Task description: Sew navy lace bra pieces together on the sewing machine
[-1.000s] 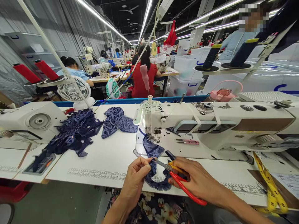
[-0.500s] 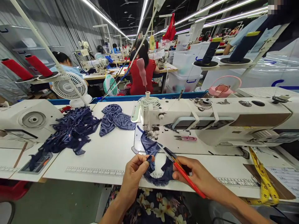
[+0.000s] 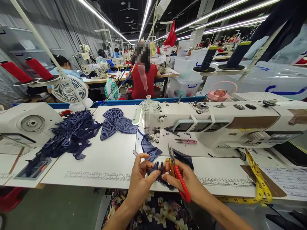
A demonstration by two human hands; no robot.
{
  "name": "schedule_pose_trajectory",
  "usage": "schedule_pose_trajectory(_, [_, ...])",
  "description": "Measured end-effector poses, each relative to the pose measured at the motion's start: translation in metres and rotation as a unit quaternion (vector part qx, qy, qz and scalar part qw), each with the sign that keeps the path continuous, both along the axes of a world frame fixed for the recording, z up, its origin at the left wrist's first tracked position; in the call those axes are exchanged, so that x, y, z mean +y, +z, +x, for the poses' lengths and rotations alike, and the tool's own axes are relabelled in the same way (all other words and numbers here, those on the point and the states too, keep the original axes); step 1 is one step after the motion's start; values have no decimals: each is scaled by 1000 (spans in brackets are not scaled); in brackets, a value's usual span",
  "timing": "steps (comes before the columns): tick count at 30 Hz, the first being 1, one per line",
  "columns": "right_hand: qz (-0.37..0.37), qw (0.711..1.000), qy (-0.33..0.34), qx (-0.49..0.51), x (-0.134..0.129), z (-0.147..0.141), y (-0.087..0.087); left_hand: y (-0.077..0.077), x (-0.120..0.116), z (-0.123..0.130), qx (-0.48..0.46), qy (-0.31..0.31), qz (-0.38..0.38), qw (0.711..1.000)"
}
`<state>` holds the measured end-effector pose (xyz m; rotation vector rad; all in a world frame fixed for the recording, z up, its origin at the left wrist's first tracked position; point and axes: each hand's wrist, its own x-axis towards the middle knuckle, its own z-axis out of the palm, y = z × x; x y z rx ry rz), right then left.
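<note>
Right hand (image 3: 191,182) now nearer left hand (image 3: 141,176)

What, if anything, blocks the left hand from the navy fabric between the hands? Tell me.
Nothing visible: the left hand pinches that navy fabric. The scissors in the right hand are beside it, not between.

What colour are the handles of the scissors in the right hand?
Red handles, with orange-yellow near the blades, seen best in the head view.

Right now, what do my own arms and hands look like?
Your left hand and right hand are ungloved. Both forearms are bare, with no sleeve, watch or bracelet visible. Dark fabric printed with cream and yellow flowers covers your lap.
</note>
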<state>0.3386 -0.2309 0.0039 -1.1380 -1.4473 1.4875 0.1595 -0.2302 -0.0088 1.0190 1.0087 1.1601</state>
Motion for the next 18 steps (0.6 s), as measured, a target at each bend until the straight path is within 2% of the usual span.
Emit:
schedule_pose_trajectory(5, [26, 999, -37, -3, 3, 0, -1, 0, -3, 9, 108, -34, 35, 993])
schedule_pose_trajectory(8, [29, 997, -69, 6, 3, -1, -7, -3, -17, 4, 211, 48, 105, 971])
schedule_pose_trajectory(10, [22, 995, -93, 27, 1, -2, -9, -10, -32, 3, 238, 73, 105, 963])
schedule_pose_trajectory(12, [16, 991, -121, 50, -1, -5, -9, -19, -47, 6, 188, 48, 51, 980])
schedule_pose_trajectory(14, [11, 987, -143, 72, -4, -11, -8, -24, -54, 14, 78, 22, -14, 997])
schedule_pose_trajectory(18, [-1, 979, -175, 102, -9, -23, -8, -17, -39, 30, -115, -13, -89, 989])
